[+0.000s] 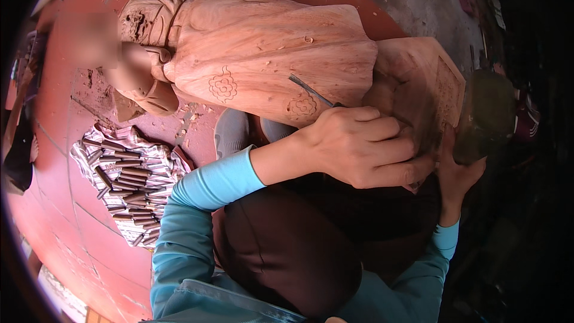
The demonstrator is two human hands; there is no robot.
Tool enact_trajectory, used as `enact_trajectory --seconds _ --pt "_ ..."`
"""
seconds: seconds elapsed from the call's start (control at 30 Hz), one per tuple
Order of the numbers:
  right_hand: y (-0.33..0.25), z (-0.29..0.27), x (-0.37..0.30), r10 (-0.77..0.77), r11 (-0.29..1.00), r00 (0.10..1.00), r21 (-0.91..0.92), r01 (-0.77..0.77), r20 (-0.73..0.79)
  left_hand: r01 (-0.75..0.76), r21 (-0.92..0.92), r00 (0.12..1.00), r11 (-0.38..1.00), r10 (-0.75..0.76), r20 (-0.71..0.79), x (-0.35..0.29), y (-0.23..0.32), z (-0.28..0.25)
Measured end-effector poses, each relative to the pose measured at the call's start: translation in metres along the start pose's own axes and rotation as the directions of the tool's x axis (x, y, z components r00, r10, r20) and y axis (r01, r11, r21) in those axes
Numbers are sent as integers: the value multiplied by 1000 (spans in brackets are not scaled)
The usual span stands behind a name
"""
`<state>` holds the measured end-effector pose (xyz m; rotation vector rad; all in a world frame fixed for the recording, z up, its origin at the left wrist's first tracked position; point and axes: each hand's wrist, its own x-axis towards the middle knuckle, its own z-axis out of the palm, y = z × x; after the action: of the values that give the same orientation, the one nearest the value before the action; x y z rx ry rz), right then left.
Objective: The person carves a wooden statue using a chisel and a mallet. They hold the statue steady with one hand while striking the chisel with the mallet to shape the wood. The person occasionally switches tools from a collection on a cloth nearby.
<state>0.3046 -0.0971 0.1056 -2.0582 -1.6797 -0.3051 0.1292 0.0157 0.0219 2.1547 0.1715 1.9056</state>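
Observation:
A carved wooden statue [263, 48] in a long robe lies on its side across the floor in front of me, its base at the right. Outlined cloud-like motifs [223, 85] are cut into the robe. My left hand [368, 149] is closed round a carving chisel [311, 91], the handle mostly hidden in the fist; the narrow metal blade lies over the robe beside the lower motif. To the right, my right hand [457, 170] grips what looks like a mallet [489, 116], a dark olive block smeared by motion. Its handle is hidden.
On the red tiled floor [89, 203] at the left, a striped cloth [86, 158] carries several dark-handled carving tools [134, 182]. Wood chips [188, 116] are scattered near the statue and on its robe. A grey shoe [231, 133] rests just below the statue.

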Motion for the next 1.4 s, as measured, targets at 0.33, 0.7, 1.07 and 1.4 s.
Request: enact_trajectory --seconds 0.33,0.7,1.07,1.4 --pt "0 2 -2 14 999 1000 38 -14 -3 265 -137 958 954 -244 153 0 6 -1" --pt "1 -10 2 -192 975 977 -92 201 93 391 -256 911 884 -412 -31 2 -8 -8" --pt "-9 -3 -2 -83 995 996 49 81 32 65 89 997 994 -69 44 -4 8 -12" --pt "-8 -7 -6 -36 993 999 -115 40 37 255 -142 963 956 -238 122 -5 0 -1"
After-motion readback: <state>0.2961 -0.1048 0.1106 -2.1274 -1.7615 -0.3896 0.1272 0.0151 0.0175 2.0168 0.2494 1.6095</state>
